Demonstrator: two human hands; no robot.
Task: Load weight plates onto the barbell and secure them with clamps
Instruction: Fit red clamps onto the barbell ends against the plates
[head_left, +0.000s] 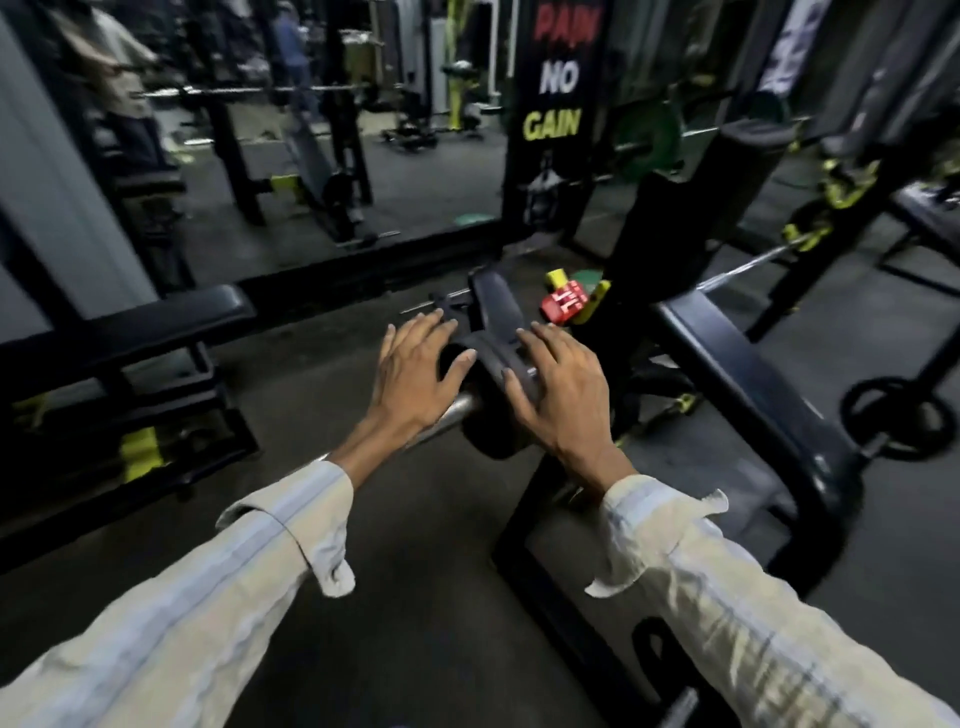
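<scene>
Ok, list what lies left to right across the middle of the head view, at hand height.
Black bench pad → left hand → weight plate → right hand → bench frame → plate on the floor.

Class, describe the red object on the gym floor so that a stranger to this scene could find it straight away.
Start at the tall black banner reading "NO GAIN" and drop to the floor at its foot. Just beyond the black weight plate under the person's hands lies the red object. It is the only red thing there, with yellow pieces beside it.
</scene>
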